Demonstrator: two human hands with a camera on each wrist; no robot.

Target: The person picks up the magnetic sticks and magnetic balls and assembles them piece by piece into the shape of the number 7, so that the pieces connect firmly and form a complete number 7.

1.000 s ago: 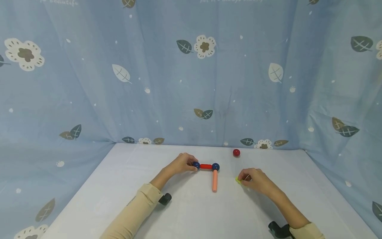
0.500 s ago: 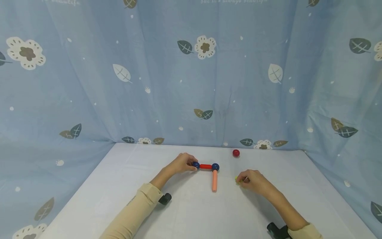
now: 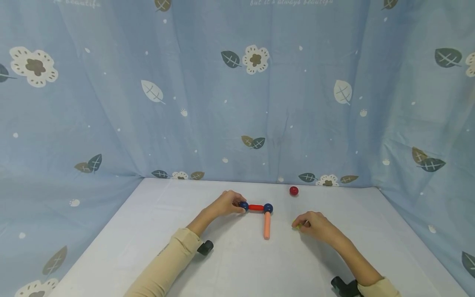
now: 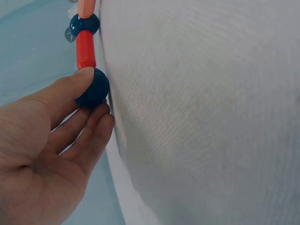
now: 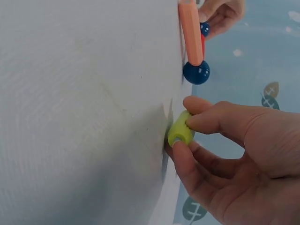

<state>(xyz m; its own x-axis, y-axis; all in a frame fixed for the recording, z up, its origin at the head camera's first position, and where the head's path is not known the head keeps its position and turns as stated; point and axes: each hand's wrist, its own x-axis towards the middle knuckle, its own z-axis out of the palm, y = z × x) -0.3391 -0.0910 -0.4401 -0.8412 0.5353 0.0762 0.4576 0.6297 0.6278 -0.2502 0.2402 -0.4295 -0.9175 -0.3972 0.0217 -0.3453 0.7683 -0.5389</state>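
- Presently, the left hand pinches a blue ball between thumb and fingers, not spread wide; I judge this grip keeps the joined pieces steady.
- From this ball, the red rod runs to a second ball, also blue, perhaps serving as a corner, because the orange rod goes from it toward the person.
- The right hand is nearly closed, its fingertips holding a green piece low by the bench, maybe for fine control.
- Behind, apart from both hands, lies a red ball, untouched.
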